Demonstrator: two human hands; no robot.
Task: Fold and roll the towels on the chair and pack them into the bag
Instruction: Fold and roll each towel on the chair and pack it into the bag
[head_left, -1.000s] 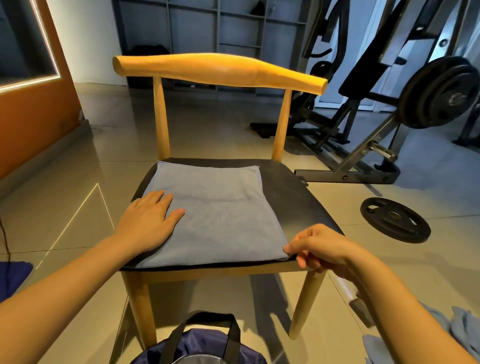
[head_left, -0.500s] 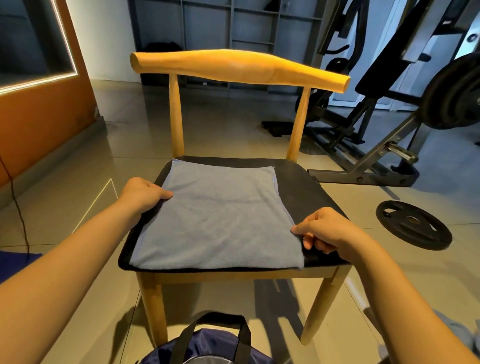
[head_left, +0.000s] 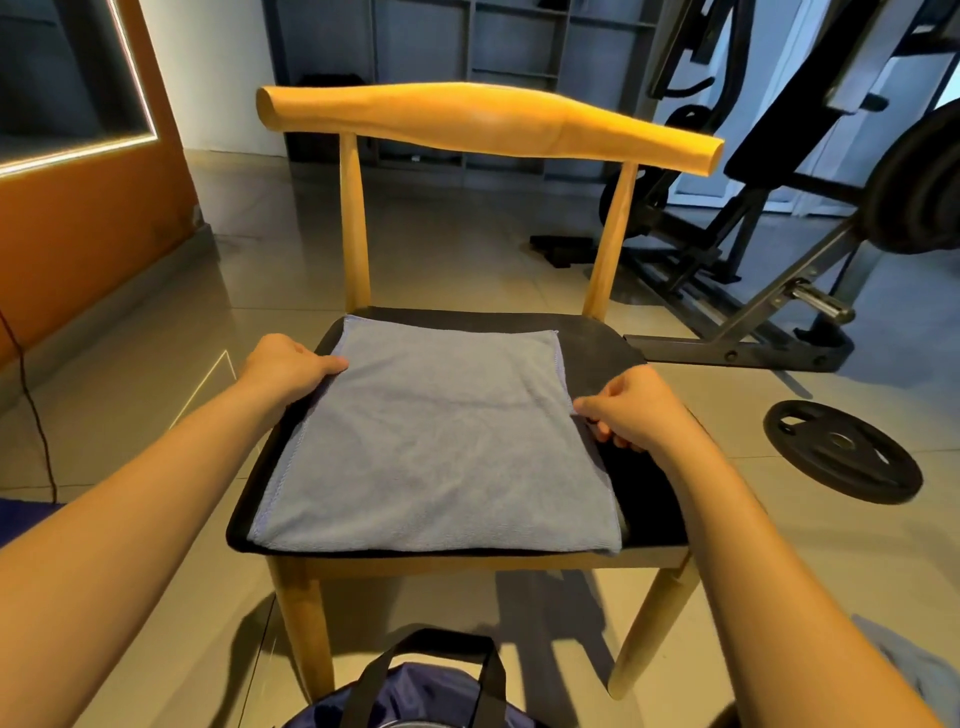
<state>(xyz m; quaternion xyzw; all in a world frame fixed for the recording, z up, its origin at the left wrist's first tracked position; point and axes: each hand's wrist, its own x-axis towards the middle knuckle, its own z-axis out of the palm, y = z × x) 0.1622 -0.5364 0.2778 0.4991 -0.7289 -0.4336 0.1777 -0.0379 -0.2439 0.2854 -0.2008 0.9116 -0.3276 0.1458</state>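
Head view: I saw the left hand (head_left: 288, 364) gripping the towel (head_left: 436, 447) at 9 o'clock, the right hand (head_left: 631, 410) pinching it at 3 o'clock

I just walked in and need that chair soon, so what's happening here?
A person is working a grey-blue towel that lies flat on the black seat of the wooden chair. The left hand grips its left edge and the right hand pinches its right edge. It isn't rolled yet, and the dark blue bag sits on the floor in front of the chair.
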